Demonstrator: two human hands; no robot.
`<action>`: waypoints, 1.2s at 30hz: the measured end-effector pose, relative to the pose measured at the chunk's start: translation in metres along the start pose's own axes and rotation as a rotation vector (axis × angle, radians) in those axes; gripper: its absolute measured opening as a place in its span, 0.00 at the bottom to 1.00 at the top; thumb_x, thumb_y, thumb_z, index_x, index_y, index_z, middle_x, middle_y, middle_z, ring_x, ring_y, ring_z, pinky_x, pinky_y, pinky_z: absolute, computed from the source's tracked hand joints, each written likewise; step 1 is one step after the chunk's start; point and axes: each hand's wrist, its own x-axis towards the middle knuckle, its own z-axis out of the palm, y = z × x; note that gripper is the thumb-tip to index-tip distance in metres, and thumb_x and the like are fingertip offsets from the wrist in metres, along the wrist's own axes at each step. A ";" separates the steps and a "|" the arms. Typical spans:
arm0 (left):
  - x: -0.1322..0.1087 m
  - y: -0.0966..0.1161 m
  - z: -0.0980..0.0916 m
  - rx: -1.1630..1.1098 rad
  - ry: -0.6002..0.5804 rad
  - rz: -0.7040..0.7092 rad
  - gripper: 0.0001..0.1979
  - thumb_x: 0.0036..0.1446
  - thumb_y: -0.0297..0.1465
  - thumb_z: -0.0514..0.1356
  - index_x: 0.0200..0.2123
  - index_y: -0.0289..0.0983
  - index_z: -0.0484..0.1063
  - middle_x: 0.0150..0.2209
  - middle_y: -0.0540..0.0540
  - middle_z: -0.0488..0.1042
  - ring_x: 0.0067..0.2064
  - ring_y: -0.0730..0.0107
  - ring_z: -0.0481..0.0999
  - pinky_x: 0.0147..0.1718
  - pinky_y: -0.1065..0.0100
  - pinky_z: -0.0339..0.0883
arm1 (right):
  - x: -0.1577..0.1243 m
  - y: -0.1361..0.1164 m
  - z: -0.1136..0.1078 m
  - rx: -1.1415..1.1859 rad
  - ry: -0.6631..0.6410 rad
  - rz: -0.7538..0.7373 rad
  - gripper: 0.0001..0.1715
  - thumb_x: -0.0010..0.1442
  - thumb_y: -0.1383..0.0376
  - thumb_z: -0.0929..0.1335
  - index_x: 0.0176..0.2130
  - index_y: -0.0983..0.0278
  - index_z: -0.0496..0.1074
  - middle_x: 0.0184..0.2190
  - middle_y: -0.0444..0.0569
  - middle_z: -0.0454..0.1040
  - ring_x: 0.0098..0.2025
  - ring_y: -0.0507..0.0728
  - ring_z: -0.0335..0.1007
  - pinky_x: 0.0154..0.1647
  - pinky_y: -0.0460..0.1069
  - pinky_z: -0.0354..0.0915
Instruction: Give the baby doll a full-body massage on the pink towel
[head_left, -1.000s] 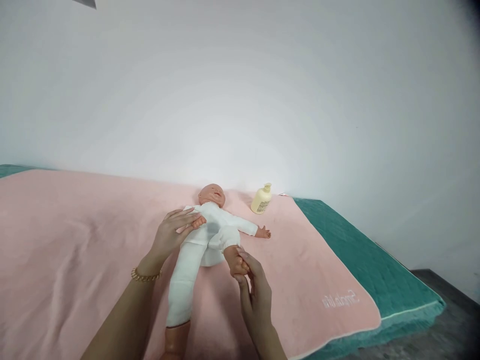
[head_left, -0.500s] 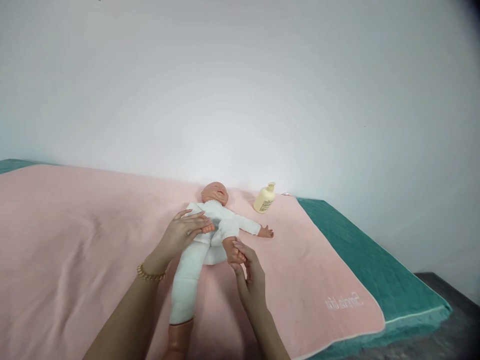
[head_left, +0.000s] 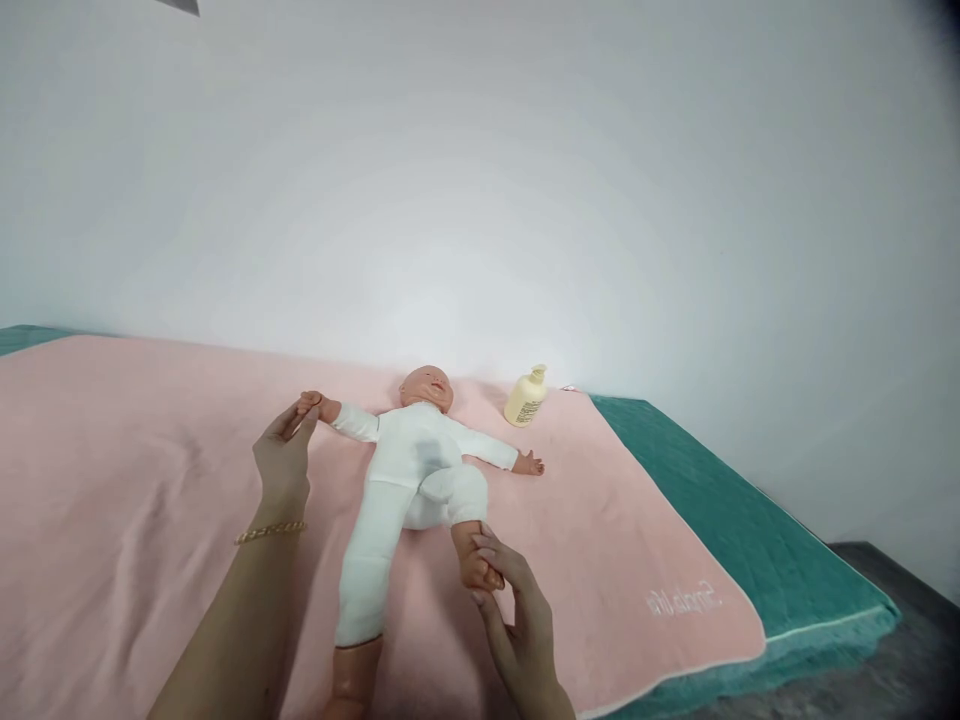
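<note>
The doll (head_left: pixel 401 455) is laid face up on the pink blanket (head_left: pixel 615 560), from mid-frame to the bottom edge, its long axis slightly slanted, head pointed up the frame. One doll hand is pinched in the left hand's (head_left: pixel 283 458) grip; the raised foot is grasped by the right hand (head_left: pixel 523 620). It is judged light, soft-bodied, probably best held at firmer wrists and ankles.

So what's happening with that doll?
The doll is lying on its back on a pink blanket. The person's left hand is holding one of the doll's hands, with that arm stretched out sideways. The right hand is holding the foot of its bent leg. A cream-coloured bottle is on the blanket near its head.
</note>
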 end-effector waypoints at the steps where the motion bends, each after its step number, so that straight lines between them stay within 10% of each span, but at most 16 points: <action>1: 0.002 -0.003 -0.002 -0.035 0.026 -0.038 0.22 0.49 0.31 0.67 0.49 0.35 0.75 0.49 0.42 0.77 0.52 0.61 0.75 0.56 0.59 0.66 | -0.004 -0.001 -0.004 -0.010 -0.012 -0.008 0.19 0.63 0.70 0.65 0.53 0.58 0.67 0.48 0.51 0.75 0.56 0.56 0.69 0.55 0.50 0.69; 10: 0.021 -0.030 -0.014 -0.199 0.215 -0.418 0.07 0.54 0.24 0.61 0.38 0.34 0.73 0.40 0.43 0.77 0.45 0.67 0.79 0.50 0.63 0.72 | -0.034 -0.004 -0.012 -0.026 -0.063 -0.179 0.17 0.64 0.64 0.65 0.53 0.60 0.68 0.44 0.53 0.79 0.50 0.59 0.75 0.48 0.51 0.74; 21: 0.031 -0.035 -0.014 -0.273 0.314 -0.521 0.04 0.51 0.21 0.58 0.31 0.34 0.69 0.39 0.41 0.74 0.46 0.63 0.78 0.45 0.66 0.75 | -0.081 0.031 0.004 -0.045 -0.146 -0.267 0.24 0.60 0.59 0.70 0.56 0.54 0.67 0.41 0.46 0.81 0.46 0.57 0.77 0.48 0.49 0.74; 36: 0.011 -0.021 -0.009 -0.064 0.214 -0.169 0.12 0.55 0.32 0.62 0.42 0.32 0.70 0.41 0.41 0.76 0.43 0.66 0.78 0.50 0.61 0.71 | -0.072 0.021 -0.004 -0.044 -0.144 -0.176 0.22 0.62 0.57 0.68 0.55 0.51 0.68 0.41 0.47 0.80 0.43 0.59 0.78 0.41 0.51 0.77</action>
